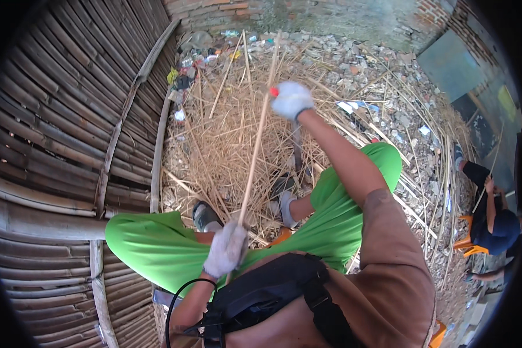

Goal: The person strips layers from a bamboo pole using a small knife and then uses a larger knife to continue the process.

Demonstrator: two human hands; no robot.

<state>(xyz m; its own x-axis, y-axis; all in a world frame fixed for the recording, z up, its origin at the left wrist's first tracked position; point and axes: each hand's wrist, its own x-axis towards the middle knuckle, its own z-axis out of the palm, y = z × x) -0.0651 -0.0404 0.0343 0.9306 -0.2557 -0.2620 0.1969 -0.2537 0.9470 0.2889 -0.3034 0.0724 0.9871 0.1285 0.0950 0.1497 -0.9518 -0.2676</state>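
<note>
Long thin bamboo strip (255,145) running from the lap up and away over the heap of shavings (226,139), held at two spots so it stays taut and straight above the knees. Near end clamped in the left hand (226,248), gloved in white cloth, fingers curled tight round the strip just above the green trousers (156,243); probably an anchor, keeping the strip from swinging. Far up the strip, right hand (291,98), also gloved, closed in a fist round a red-tipped handle (274,91), with a dark blade (296,152) hanging down from the fist; whether the fist touches the strip or only sits just beside it, cannot tell. Arm stretched almost full length, likely to reach along the strip with the tool. Below, sandalled feet (206,216) planted among the pale curls and splinters, which fits the strip being pared over that spot. To the left, a wall of dark split bamboo (58,133); beyond the heap, rubble and litter (354,64) against a brick wall (226,11). Off at the right edge, another person (493,220) seated low on something orange, well apart
</note>
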